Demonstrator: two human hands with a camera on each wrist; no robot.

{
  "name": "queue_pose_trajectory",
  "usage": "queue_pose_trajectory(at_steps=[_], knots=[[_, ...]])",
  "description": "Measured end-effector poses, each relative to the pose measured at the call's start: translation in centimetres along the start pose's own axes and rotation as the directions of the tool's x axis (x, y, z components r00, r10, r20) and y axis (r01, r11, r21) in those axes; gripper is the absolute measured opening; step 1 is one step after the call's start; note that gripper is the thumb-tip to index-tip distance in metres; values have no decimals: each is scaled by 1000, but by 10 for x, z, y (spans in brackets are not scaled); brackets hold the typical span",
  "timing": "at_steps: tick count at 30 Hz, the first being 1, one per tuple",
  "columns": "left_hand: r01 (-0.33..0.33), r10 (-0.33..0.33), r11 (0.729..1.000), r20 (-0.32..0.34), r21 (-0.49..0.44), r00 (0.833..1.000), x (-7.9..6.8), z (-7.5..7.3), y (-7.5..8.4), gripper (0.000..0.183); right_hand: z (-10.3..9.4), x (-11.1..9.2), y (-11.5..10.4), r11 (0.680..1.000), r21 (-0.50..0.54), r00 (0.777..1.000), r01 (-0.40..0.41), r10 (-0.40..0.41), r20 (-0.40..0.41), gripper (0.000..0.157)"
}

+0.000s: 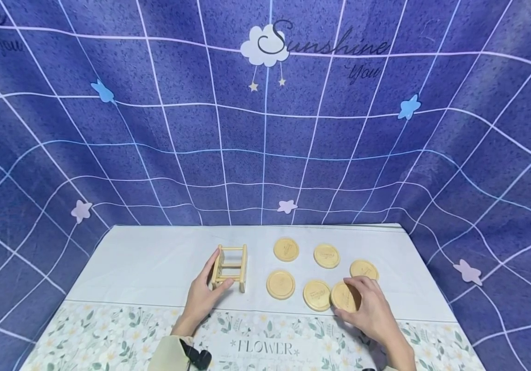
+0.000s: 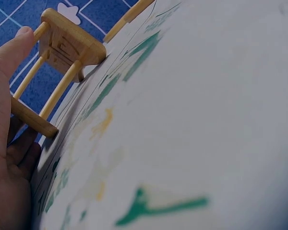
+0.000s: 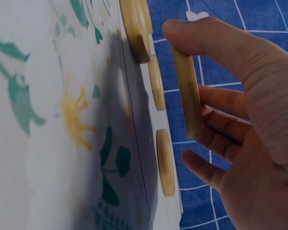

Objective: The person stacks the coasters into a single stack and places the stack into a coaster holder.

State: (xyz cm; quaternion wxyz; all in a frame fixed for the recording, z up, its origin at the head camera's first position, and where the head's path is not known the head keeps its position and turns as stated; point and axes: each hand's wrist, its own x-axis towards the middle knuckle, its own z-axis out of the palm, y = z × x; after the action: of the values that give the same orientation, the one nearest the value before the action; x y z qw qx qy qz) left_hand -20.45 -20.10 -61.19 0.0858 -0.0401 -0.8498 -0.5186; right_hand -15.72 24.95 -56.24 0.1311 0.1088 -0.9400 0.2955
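Work apparently early: round yellow wooden disc (image 1: 343,297) pinched in right hand (image 1: 373,310), five matching discs (image 1: 317,296) outstanding on white surface (image 1: 154,257), disc-free yellow wooden barred rack (image 1: 243,269) gripped in left hand (image 1: 201,296).

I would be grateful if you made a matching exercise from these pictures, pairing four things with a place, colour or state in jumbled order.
Things:
1. The person's left hand
2. The fabric backdrop
3. The person's right hand
4. The word FLOWER

Places, colours or states:
A. Blue-violet with paler grid lines
B. Pinching a round wooden disc
C. On the flowered band of the tablecloth
D. Gripping a small wooden rack

Right pairs: 1-D, 2-A, 3-B, 4-C
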Motion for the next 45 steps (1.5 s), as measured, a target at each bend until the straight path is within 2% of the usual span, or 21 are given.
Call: queue_pose_trajectory(at_steps=[9, 32, 45], knots=[[2, -2, 1000, -2, -2, 1000, -1, 0, 2, 93, 6, 4, -6, 1000, 2, 999, -22, 22, 31, 76], [13, -13, 1000, 0, 1, 1000, -1, 0, -1, 95, 18, 10, -18, 999, -4, 999, 33, -33, 38, 75], [-4, 4, 1000, -8, 9, 1000, 0, 0, -1, 94, 22, 14, -20, 1000, 2, 998, 29, -29, 64, 78]])
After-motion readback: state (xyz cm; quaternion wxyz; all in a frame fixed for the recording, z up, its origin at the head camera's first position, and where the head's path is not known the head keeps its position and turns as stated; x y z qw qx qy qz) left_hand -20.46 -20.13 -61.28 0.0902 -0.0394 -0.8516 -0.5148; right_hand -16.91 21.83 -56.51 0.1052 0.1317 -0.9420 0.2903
